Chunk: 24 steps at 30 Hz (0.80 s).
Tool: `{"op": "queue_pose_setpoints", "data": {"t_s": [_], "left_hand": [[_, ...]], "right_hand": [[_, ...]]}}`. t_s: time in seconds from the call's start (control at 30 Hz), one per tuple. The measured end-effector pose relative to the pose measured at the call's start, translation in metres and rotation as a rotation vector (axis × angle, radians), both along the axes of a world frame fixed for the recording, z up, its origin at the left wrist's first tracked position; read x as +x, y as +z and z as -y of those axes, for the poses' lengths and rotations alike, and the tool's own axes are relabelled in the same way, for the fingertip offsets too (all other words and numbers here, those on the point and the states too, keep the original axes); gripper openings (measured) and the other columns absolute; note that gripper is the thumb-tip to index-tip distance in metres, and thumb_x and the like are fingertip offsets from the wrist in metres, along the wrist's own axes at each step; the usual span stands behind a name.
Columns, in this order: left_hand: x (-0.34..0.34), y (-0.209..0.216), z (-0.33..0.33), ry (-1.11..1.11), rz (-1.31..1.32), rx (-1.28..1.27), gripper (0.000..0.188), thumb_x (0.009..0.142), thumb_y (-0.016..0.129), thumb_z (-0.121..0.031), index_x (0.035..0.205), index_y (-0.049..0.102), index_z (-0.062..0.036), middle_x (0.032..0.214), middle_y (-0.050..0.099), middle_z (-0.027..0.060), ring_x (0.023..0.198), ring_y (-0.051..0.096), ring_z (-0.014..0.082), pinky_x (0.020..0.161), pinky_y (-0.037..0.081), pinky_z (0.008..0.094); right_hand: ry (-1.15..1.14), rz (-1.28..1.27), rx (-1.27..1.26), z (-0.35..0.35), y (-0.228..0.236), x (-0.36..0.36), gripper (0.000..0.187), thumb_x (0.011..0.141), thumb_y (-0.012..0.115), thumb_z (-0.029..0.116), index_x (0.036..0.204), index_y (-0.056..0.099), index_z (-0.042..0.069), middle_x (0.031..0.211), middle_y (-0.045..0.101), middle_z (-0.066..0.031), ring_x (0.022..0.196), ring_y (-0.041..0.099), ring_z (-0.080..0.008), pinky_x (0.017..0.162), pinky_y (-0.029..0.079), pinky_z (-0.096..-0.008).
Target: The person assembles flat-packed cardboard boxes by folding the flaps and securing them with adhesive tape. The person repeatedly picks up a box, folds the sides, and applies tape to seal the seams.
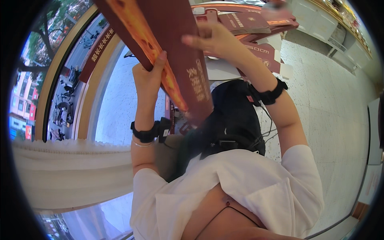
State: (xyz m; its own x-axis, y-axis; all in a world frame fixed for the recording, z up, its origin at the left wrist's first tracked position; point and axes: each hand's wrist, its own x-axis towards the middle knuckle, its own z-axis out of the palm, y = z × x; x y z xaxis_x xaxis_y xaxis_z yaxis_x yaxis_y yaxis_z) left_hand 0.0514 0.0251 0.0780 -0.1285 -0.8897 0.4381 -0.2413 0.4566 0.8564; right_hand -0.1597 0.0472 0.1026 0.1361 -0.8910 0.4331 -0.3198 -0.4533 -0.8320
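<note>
A long maroon cardboard box [179,52] with an orange food picture down one side is held up slantwise before me. My left hand [149,78] grips its left edge, with the thumb on the printed face and the other fingers partly hidden. At the box's right edge, my right hand [214,42] reaches over the printed face with fingers stretched and somewhat apart. Whether those fingers press on the cardboard I cannot tell. Black bands circle both wrists.
Behind the box, a table holds a stack of maroon printed cartons [246,23] and another maroon piece [260,54]. A black bag [236,116] is at my lap. Left is a window with a wooden frame [66,52]; white cabinets [310,18] stand far right.
</note>
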Motion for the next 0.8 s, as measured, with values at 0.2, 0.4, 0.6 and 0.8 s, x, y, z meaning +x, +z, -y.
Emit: {"op": "queue_pose_setpoints", "data": {"t_s": [0.2, 0.4, 0.6, 0.8], "left_hand": [[-0.009, 0.006, -0.008, -0.181, -0.074, 0.147, 0.032, 0.088, 0.068, -0.027, 0.093, 0.065, 0.0044, 0.081, 0.064, 0.0036, 0.073, 0.057, 0.0083, 0.066, 0.045, 0.0228], [-0.008, -0.003, -0.014, -0.128, -0.004, 0.064, 0.03, 0.089, 0.066, -0.024, 0.099, 0.065, 0.0049, 0.09, 0.066, 0.0057, 0.08, 0.059, 0.0091, 0.071, 0.047, 0.0245], [-0.012, -0.001, -0.016, -0.259, 0.062, 0.124, 0.034, 0.089, 0.066, -0.029, 0.098, 0.066, 0.0033, 0.084, 0.066, 0.0041, 0.076, 0.058, 0.0074, 0.067, 0.046, 0.0234], [-0.014, -0.036, -0.018, -0.154, 0.102, 0.13, 0.033, 0.091, 0.062, -0.03, 0.085, 0.067, 0.002, 0.07, 0.061, -0.0017, 0.066, 0.052, 0.0037, 0.056, 0.042, 0.0232]], "right_hand": [[0.015, 0.262, -0.06, 0.009, -0.024, -0.006, 0.027, 0.091, 0.063, 0.024, 0.1, 0.065, -0.001, 0.082, 0.065, 0.0006, 0.075, 0.058, -0.0032, 0.067, 0.046, -0.0206], [0.05, 0.135, 0.011, -0.006, -0.011, -0.009, 0.032, 0.092, 0.062, 0.027, 0.107, 0.061, -0.001, 0.089, 0.068, -0.0042, 0.076, 0.062, -0.0074, 0.063, 0.049, -0.0245], [0.082, 0.367, -0.014, -0.014, -0.026, -0.013, 0.03, 0.092, 0.061, 0.024, 0.108, 0.061, -0.002, 0.091, 0.068, -0.0051, 0.081, 0.061, -0.0069, 0.069, 0.049, -0.0233], [0.106, 0.34, 0.193, -0.013, -0.04, -0.019, 0.033, 0.089, 0.066, 0.022, 0.113, 0.06, 0.0, 0.103, 0.065, -0.0042, 0.091, 0.059, -0.0074, 0.081, 0.048, -0.0245]]}}
